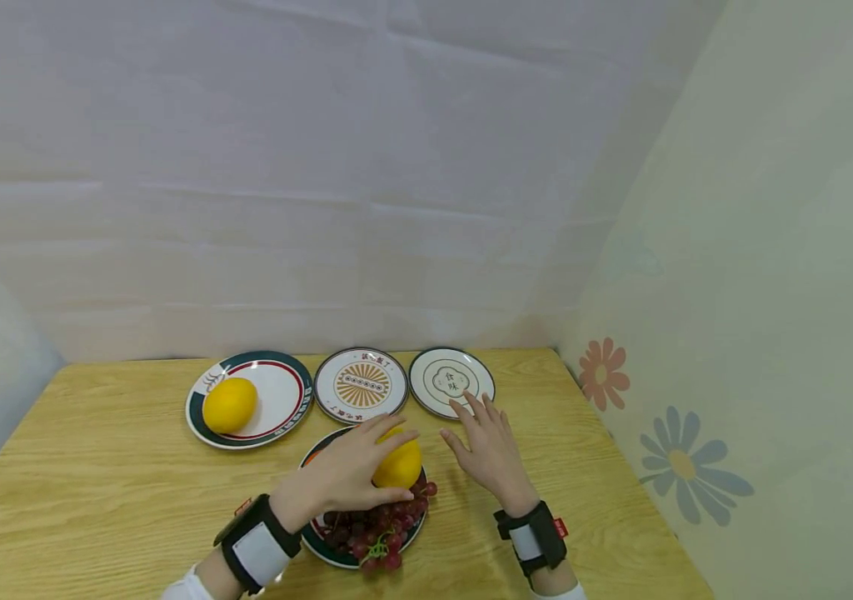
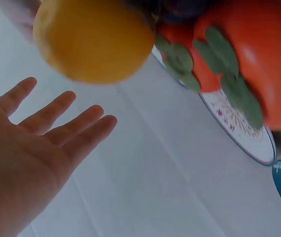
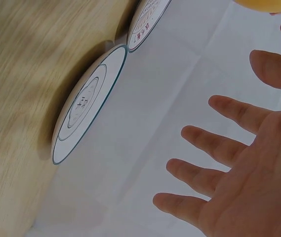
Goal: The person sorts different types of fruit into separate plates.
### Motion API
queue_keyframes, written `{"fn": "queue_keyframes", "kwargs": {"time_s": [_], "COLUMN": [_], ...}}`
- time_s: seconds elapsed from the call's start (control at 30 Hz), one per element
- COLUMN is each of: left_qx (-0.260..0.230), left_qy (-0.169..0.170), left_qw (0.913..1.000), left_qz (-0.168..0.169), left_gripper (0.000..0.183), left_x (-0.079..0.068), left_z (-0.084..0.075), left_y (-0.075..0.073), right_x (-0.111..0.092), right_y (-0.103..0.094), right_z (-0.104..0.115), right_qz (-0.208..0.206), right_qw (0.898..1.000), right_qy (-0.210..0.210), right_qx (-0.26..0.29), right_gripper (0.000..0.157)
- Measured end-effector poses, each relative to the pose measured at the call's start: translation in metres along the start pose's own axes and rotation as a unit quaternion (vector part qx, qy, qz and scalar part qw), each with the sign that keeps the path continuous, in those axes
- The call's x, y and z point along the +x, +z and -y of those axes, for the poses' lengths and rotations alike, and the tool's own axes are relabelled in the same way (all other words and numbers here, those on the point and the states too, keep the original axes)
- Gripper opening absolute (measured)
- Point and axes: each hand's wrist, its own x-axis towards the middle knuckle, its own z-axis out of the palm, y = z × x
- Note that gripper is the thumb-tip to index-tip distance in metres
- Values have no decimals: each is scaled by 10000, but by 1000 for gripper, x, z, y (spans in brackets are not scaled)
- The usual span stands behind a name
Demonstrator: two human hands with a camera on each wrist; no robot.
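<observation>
- Well, the near yellow fruit [image 1: 400,464] sits in the green-rimmed plate [image 1: 325,553] closest to the person, seen between the left hand's thumb and fingers.
- That left hand [image 1: 351,467] reaches over the plate with its fingers straight and its thumb held apart, gripping nothing; whether a fingertip brushes the fruit, I can't quite tell from this angle.
- Sharing the plate are reddish grapes [image 1: 396,525], some hanging over the rim, darker grapes [image 1: 340,533] beside them, and orange-red fruits [image 2: 261,59] with green leaves, mostly covered by the hand from above.
- To the other side, the right hand [image 1: 492,454] hovers with fingers spread and holds nothing, just in front of the small white plate [image 1: 452,382].
- Left of that one stands the sunburst plate [image 1: 361,385], bare inside.
- Further left, a bigger oval plate [image 1: 276,396] carries a second yellow fruit [image 1: 230,406] at its left side.
- All four plates rest on a wood-grain counter [image 1: 134,467].
- Both wrists wear black straps [image 1: 257,550].
- Behind hangs a creased pale sheet [image 1: 306,208]; the right-hand wall [image 1: 786,292] shows printed flowers.
</observation>
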Motion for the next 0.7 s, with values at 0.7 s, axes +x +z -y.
{"fn": "queue_keyframes", "kwargs": {"time_s": [0.7], "left_qx": [111], "left_qy": [47], "left_qw": [9958], "left_qz": [-911], "left_gripper": [67], "left_x": [-3], "left_z": [23], "left_y": [1], "right_x": [0], "right_y": [-1], "right_z": [-2], "right_qz": [15], "right_qw": [10000], "right_qy": [25], "right_qx": [28], "right_gripper": [51]}}
